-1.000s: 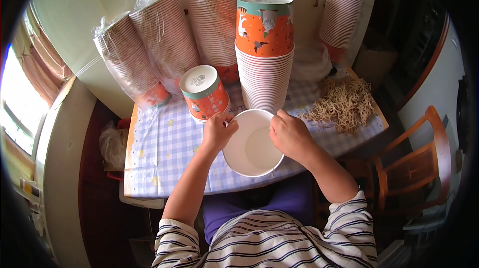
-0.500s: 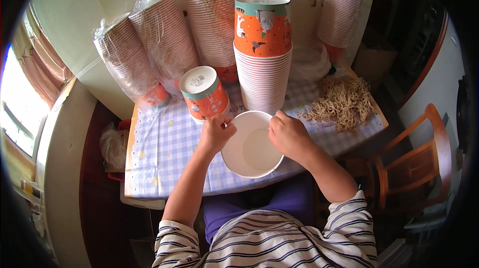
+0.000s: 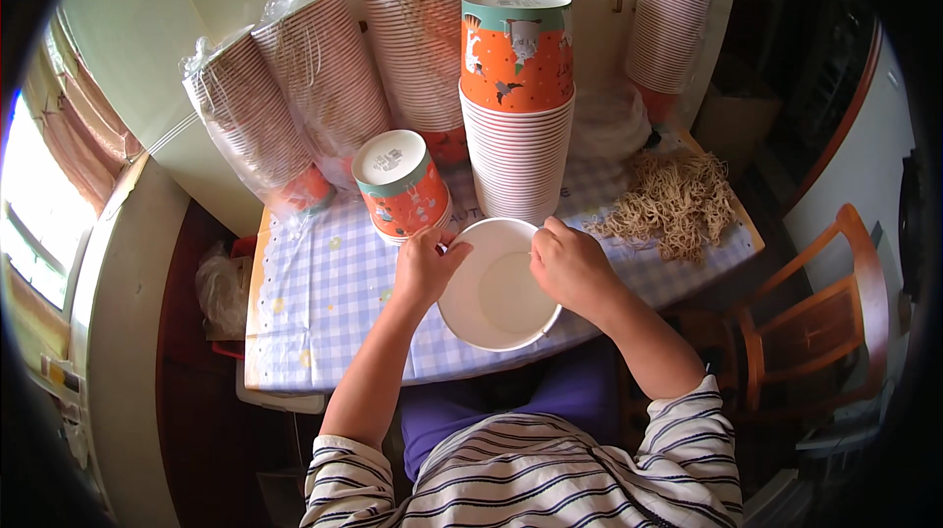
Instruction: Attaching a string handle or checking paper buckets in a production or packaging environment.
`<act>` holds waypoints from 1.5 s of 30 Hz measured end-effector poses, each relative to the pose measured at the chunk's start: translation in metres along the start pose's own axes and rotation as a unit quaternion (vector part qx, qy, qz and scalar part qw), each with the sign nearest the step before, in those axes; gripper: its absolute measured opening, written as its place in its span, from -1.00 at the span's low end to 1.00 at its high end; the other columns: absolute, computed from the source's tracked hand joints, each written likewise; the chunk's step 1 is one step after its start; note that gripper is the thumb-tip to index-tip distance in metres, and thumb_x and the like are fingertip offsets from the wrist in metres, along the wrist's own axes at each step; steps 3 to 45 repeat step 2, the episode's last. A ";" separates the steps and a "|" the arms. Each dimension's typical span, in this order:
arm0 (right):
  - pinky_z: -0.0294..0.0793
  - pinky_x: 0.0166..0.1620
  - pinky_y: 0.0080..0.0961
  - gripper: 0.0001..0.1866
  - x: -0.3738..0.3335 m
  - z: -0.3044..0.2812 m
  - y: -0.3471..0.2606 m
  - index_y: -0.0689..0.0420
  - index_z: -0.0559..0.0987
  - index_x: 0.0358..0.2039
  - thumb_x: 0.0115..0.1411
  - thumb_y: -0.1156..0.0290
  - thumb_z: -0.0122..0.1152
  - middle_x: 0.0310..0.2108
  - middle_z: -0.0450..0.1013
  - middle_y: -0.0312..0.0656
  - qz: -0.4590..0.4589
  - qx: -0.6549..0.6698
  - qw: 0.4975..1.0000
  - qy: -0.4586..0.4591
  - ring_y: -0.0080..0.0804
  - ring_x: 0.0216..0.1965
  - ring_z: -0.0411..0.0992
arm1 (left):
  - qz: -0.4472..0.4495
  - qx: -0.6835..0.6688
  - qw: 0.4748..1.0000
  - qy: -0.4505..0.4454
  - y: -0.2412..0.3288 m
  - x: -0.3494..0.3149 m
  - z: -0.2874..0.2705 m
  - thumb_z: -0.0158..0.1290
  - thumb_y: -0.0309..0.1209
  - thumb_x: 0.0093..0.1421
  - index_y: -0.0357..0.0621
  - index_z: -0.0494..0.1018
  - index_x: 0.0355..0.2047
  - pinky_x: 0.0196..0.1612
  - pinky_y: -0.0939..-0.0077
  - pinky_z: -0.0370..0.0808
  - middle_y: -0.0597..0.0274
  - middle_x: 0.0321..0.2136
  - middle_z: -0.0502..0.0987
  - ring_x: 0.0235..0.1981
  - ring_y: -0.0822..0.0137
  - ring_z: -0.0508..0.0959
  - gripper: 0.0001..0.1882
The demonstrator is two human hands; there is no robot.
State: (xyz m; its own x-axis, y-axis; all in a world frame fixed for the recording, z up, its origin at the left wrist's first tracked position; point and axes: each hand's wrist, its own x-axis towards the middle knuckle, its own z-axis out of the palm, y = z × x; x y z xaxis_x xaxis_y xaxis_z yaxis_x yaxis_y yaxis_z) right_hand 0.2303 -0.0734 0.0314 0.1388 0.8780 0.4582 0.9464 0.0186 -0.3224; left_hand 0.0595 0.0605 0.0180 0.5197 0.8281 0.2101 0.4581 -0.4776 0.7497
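Note:
A white-lined paper bucket (image 3: 501, 312) stands tilted between my hands, its round mouth facing me and its bottom visible inside. At its left rim my left hand (image 3: 420, 268) is curled, thumb over the edge. My right hand (image 3: 570, 265) pinches the opposite side of the rim with bent fingers. Whether a thin string is in either hand cannot be made out. Just beyond my left hand, an upside-down orange and green paper bucket (image 3: 405, 196) rests on the table. Behind the held bucket rises a tall stack of upturned paper buckets (image 3: 518, 150), with an orange printed one on top.
Several plastic-wrapped bucket stacks (image 3: 324, 66) lean along the cupboard at the back. A tangled heap of tan strings (image 3: 678, 202) lies at the table's right. Blue checked cloth (image 3: 319, 307) covers the table. A wooden chair (image 3: 815, 327) is at the right.
The bucket has shifted very slightly to the right. My left thumb has lifted and straightened a little at the rim. My right hand stays nearly in place.

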 end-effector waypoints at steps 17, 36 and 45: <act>0.45 -0.41 -0.30 -0.92 0.000 0.002 0.002 0.22 0.44 -0.58 -0.03 0.53 0.14 -0.50 0.36 -0.09 0.001 -0.002 1.000 -0.001 -0.14 -0.50 0.43 | -0.012 -0.004 1.000 -0.007 0.002 -0.001 -0.002 0.19 -0.37 -0.06 -0.28 0.54 -0.46 -0.41 0.40 0.44 0.09 -0.55 0.54 -0.54 0.28 0.53 -0.78; 0.45 -0.41 -0.30 -0.92 0.000 0.002 0.002 0.22 0.44 -0.58 -0.03 0.53 0.14 -0.50 0.36 -0.09 0.001 -0.002 1.000 -0.001 -0.14 -0.50 0.43 | -0.012 -0.004 1.000 -0.007 0.002 -0.001 -0.002 0.19 -0.37 -0.06 -0.28 0.54 -0.46 -0.41 0.40 0.44 0.09 -0.55 0.54 -0.54 0.28 0.53 -0.78; 0.45 -0.41 -0.30 -0.92 0.000 0.002 0.002 0.22 0.44 -0.58 -0.03 0.53 0.14 -0.50 0.36 -0.09 0.001 -0.002 1.000 -0.001 -0.14 -0.50 0.43 | -0.012 -0.004 1.000 -0.007 0.002 -0.001 -0.002 0.19 -0.37 -0.06 -0.28 0.54 -0.46 -0.41 0.40 0.44 0.09 -0.55 0.54 -0.54 0.28 0.53 -0.78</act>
